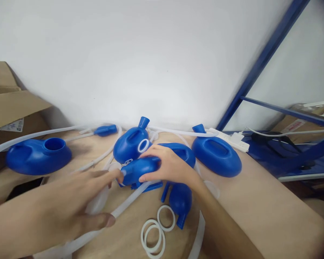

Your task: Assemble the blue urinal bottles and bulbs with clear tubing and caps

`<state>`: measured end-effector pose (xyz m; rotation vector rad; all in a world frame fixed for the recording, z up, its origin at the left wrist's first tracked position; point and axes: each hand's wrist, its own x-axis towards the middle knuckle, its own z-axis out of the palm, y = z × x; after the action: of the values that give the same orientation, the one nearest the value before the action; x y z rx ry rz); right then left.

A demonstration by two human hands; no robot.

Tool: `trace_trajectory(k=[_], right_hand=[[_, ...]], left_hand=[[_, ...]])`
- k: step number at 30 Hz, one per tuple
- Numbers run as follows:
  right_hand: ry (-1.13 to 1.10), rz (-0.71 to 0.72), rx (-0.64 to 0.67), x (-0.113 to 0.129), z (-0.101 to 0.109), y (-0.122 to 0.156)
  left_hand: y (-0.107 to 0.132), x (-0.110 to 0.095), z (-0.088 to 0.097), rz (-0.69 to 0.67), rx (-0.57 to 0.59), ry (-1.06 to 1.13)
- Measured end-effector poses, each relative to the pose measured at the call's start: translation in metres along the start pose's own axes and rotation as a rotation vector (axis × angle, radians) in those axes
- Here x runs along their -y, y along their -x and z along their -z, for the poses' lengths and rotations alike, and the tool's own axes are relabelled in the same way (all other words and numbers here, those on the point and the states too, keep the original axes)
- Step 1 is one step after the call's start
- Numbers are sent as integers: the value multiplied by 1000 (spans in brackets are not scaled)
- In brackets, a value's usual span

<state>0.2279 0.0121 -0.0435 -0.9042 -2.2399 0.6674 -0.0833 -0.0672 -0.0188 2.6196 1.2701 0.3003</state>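
Observation:
A blue hollow plastic piece [142,169] with a narrow neck lies in my right hand [169,163], whose fingers and thumb wrap round its wide body. My left hand [83,201] has its bent index finger at the neck end, where a translucent tube [99,201] passes under the palm; its other fingers are mostly hidden. The left thumb lies over another length of white tubing [131,198]. Just behind stands a blue bottle [128,144] with a white ring [143,145] against it. A second blue bottle [182,153] is partly behind my right hand.
Several white rings [153,237] and a blue funnel-like piece [180,201] lie in front. More blue bottles stand left [37,158] and right [218,156]. A cardboard box [16,108], a dark phone-like slab [24,189], a power strip [232,140] and a blue metal frame [261,68] surround the work.

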Motion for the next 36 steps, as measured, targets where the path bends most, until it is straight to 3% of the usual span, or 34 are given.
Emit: trace_trajectory(k=[4,6,9,15,19,22,24,27,30,33,36], right_hand=[[142,-98,-172,15,-1,3],[158,-122,-213,20,-2,4],[80,-125,-214,17,-3,3],[-237,-213,-63,-3,-7,-5],[-163,-230,-2,2,-7,-3],[-42,-194,-57,11,-3,0],[-54,-196,-179,14,3,1],[-176,-228,-408,13,18,2],[-317,-241,-577,6,35,5],[-387,-250,-621,-1,51,12],[-454,-227,-605,-2,60,18]], left_hand=[[-38,-39,-11,48,308,-87],[-53,-57,-12,14,373,-42],[-66,-70,-10,-84,373,28],[-64,-66,-22,-259,212,-7],[-62,-69,-30,-298,186,-40],[-63,-72,-31,-286,222,-51],[-64,-73,-30,-242,295,-44],[-65,-68,-25,-159,379,1],[-64,-50,-12,-93,365,60],[-58,-23,8,-94,281,109],[-52,-3,27,-111,111,92]])
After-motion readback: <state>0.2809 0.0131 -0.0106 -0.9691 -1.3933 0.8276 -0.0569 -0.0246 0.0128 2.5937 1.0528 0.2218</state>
